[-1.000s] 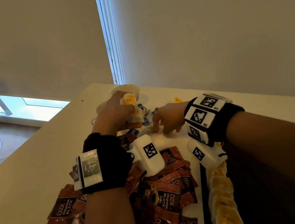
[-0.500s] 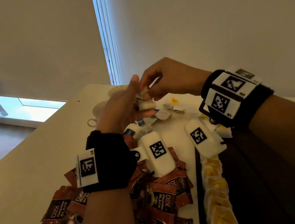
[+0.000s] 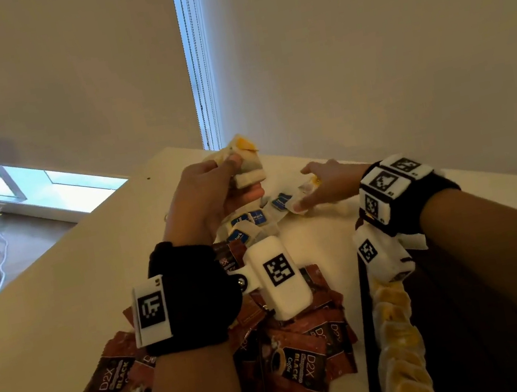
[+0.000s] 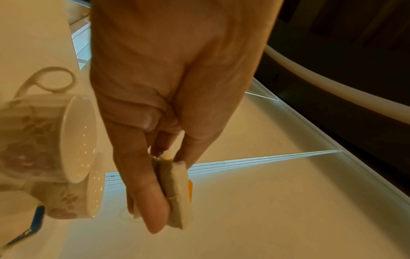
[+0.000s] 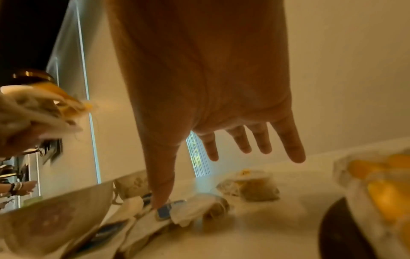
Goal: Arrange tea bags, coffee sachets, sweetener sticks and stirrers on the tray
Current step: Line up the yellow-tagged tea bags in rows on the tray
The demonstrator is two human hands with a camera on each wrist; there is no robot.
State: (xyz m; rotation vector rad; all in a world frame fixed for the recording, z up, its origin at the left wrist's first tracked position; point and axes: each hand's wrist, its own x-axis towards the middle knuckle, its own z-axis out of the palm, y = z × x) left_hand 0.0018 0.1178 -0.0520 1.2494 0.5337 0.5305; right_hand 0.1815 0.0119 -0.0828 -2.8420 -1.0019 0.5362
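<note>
Two bare forearms, each with a black wrist strap [image 3: 195, 295] carrying white blocks [image 3: 279, 278] printed with black-and-white square markers [image 3: 383, 180]; a silver screw [image 3: 241, 280] shows on the left.

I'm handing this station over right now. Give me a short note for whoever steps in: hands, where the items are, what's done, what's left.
Left hand: raised above the table, gripping a small stack of tea bags.
Right hand: open, fingers spread, reaching down to the loose tea bags on the table; nothing held.
Blue-tagged tea bags lie loose between the hands.
Coffee sachets sit in an unsorted heap near the body.
Done: a row of yellow-tagged tea bags is lined up along the dark tray edge.
Left: gather the remaining tea bags, then sort the sachets. Sweetener sticks and stirrers are not visible.
</note>
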